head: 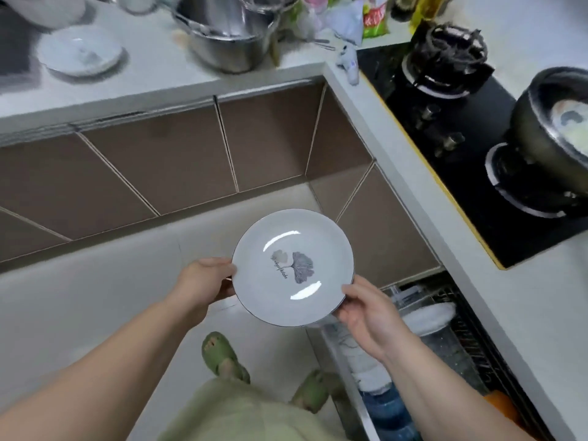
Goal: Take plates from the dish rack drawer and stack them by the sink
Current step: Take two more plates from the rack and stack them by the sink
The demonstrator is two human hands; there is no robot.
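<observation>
1. The round white ceramic plate with a dark rim and a grey leaf print (292,267) is held in the air, face up and roughly level, above the pale floor in front of the brown cabinet fronts.
2. The left hand (203,283) takes the plate's left edge; its grip is pinched on the rim, thumb on top, fingers underneath.
3. The right hand (366,310) takes the lower right edge; its grip is likewise pinched on the rim, thumb on top.
4. The pulled-out dish rack drawer (445,338) lies below and to the right of the plate, with white dishes standing in its wire frame.
5. A stack of white plates (79,52) rests on the grey tabletop (152,74) at upper left, beside stainless steel pots (229,36).
6. A black gas hob (471,128) at right carries a dark pot (553,122).
</observation>
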